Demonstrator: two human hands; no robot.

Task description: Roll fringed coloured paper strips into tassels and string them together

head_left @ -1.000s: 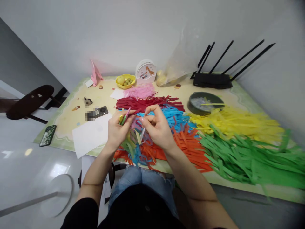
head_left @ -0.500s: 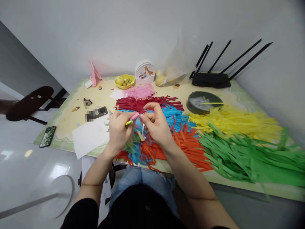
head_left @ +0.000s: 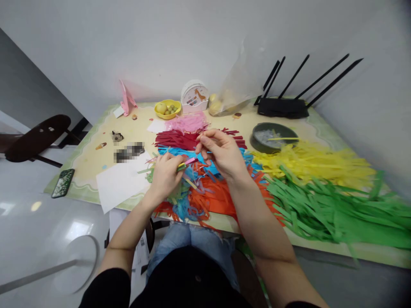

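My left hand (head_left: pixel 166 173) is closed around a small bunch of coloured paper strips (head_left: pixel 192 161), with pink, yellow and green ends sticking out past the thumb. My right hand (head_left: pixel 223 152) hovers to the right, thumb and fingertips pinched together; whatever is between them is too small to make out. Beneath both hands lie piles of fringed paper: dark red (head_left: pixel 175 139), blue (head_left: pixel 248 159) and orange (head_left: pixel 221 197). Loose mixed strips (head_left: pixel 181 205) lie below my left hand. Pink fringed paper (head_left: pixel 188 122) sits farther back.
Yellow fringes (head_left: pixel 317 164) and green fringes (head_left: pixel 337 214) cover the table's right side. Behind them stand a dark bowl (head_left: pixel 257 143) with clear bits and a black router (head_left: pixel 282 108). White paper (head_left: pixel 118 186), a phone (head_left: pixel 63 184) and a yellow fruit dish (head_left: pixel 168 115) are left of centre.
My right hand has moved up and to the right, away from the strips. My left hand has shifted slightly right and still grips the bunch.
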